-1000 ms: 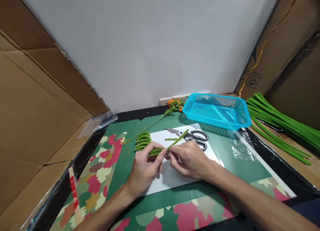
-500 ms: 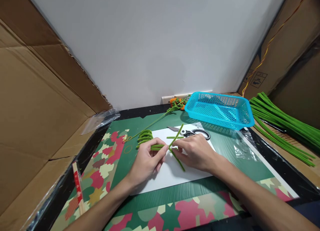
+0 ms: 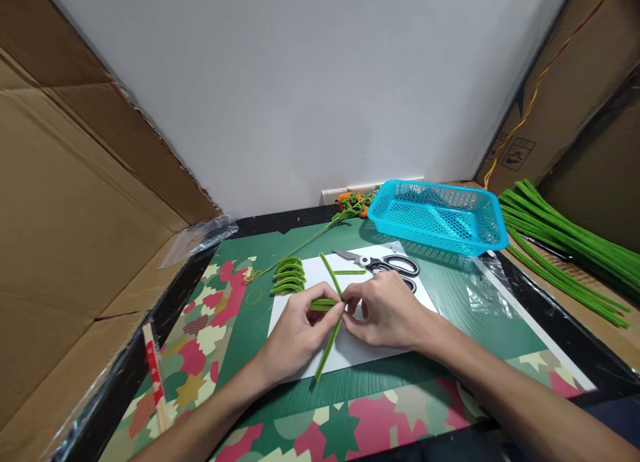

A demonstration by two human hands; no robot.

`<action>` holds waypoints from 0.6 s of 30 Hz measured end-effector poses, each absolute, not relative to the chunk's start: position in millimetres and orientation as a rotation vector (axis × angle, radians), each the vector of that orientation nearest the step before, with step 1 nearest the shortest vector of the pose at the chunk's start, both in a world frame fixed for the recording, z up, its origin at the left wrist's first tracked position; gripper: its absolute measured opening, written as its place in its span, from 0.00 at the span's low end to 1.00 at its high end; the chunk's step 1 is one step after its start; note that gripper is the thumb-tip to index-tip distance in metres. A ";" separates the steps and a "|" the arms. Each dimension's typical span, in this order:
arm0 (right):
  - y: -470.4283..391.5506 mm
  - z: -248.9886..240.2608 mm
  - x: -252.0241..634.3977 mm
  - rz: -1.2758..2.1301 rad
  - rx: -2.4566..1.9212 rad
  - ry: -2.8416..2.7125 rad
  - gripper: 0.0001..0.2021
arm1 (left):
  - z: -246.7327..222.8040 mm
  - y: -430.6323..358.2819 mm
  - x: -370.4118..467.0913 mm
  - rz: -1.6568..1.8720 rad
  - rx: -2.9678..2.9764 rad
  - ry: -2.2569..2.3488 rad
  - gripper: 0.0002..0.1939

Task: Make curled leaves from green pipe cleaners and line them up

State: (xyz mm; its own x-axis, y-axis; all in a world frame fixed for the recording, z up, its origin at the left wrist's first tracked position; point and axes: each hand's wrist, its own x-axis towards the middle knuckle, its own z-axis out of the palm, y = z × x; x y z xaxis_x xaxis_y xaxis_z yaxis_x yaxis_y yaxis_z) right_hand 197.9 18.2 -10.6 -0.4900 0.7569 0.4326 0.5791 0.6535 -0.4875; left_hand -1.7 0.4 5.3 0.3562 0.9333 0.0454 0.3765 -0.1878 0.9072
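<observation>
Over a white sheet of paper [image 3: 300,355], my left hand [image 3: 300,325] pinches green pipe cleaners [image 3: 325,355] between thumb and fingertips. Two free ends stick out, one up and away, the other down toward me, and a doubled piece lies inside the left hand. My right hand [image 3: 383,309] meets it at the crossing point, thumb and forefinger closed there on the pipe cleaners. Scissors [image 3: 367,259] with black and white handles lie just beyond the right hand. A short green piece [image 3: 349,272] rests beside them. Several bent green pieces [image 3: 290,275] are lined up past the left hand.
A blue plastic basket [image 3: 435,239] stands at the back right. Long green pipe cleaners [image 3: 565,242] lie right of it. Orange flowers [image 3: 353,201] on a green stem rest at the back. Paper-wrapped chopsticks [image 3: 155,369] lie left. Cardboard walls [image 3: 60,182] flank the mat.
The two free ends swung leftward: the upper one now tilts left and the lower one points down-left. My right hand moved slightly down and left, uncovering more of the scissors.
</observation>
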 end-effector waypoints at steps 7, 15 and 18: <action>21.0 -14.6 198.4 0.400 -1.045 -2.088 0.03 | 3.9 3.9 1.5 0.896 1.436 1.175 0.15; 30.7 -17.8 207.9 0.200 -0.810 -2.126 0.07 | 7.1 8.1 0.2 0.863 1.257 1.087 0.18; 33.8 -20.0 211.5 0.129 -0.773 -2.170 0.07 | 7.2 7.7 -1.3 0.855 1.311 1.077 0.18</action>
State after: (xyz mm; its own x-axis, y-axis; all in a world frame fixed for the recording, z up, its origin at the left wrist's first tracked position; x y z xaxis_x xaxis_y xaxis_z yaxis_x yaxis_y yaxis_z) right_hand 211.5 33.8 -20.0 -0.4841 0.5681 0.6655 0.4853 0.8072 -0.3361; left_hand -1.3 7.7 7.2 0.3065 0.9435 -0.1259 0.0917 0.1024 0.9905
